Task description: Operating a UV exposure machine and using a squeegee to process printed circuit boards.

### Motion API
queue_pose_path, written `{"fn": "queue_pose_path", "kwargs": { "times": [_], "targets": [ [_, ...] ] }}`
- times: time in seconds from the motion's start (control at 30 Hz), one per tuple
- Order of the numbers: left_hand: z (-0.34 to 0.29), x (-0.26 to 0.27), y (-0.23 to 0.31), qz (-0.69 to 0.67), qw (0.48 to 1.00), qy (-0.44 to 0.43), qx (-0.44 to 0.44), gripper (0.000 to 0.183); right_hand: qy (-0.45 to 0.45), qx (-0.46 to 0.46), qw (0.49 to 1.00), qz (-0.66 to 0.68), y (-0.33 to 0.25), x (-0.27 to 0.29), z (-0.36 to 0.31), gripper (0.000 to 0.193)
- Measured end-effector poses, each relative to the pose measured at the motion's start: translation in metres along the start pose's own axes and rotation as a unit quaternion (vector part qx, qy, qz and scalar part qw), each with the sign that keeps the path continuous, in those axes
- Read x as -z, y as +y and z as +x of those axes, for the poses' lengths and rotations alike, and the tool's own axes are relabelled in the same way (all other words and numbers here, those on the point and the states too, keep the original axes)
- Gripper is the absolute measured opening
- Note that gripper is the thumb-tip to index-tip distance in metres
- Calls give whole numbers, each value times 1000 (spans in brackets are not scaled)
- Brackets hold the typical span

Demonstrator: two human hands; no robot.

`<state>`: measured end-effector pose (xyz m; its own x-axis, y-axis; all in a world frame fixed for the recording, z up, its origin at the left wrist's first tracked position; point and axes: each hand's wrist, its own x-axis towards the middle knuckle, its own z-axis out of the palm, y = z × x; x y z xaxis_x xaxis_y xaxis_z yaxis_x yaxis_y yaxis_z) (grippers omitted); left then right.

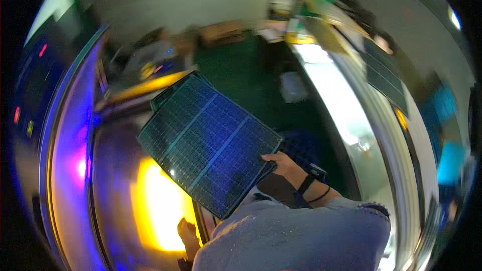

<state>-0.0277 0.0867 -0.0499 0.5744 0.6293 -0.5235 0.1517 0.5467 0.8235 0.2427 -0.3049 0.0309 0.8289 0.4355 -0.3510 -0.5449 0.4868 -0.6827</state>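
Note:
Dark blue-black solar panels (211, 138), seemingly a stack of at least two, are held tilted in front of my body. My right hand (286, 165) grips their near right edge, thumb on top and the other fingers hidden beneath. Two pale lines cross the glossy top panel, and a second edge shows behind its far left corner. My left hand (188, 231) hangs low beside my shirt, apart from the panels, in front of a glowing yellow area; its fingers are dark and blurred.
On the left stands a machine panel (70, 140) lit purple. A long bench with a bright white strip (331, 78) runs along my right. Beyond it, another dark panel (384, 73) is near blurred people in blue (449, 163). A cardboard box (221, 32) sits at the back.

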Motion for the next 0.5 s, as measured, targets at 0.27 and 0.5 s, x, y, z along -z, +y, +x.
{"fn": "queue_pose_path", "kwargs": {
  "times": [0.27, 0.5],
  "targets": [
    [-1, -69, 57, 35, 997, -60, 26, 11, 280, 188, 928, 160, -86, 48, -129, 17],
    [10, -32, 23, 104, 991, 10, 78, 19, 314, 388, 835, 230, -161, 168, -124, 18]
  ]
}}
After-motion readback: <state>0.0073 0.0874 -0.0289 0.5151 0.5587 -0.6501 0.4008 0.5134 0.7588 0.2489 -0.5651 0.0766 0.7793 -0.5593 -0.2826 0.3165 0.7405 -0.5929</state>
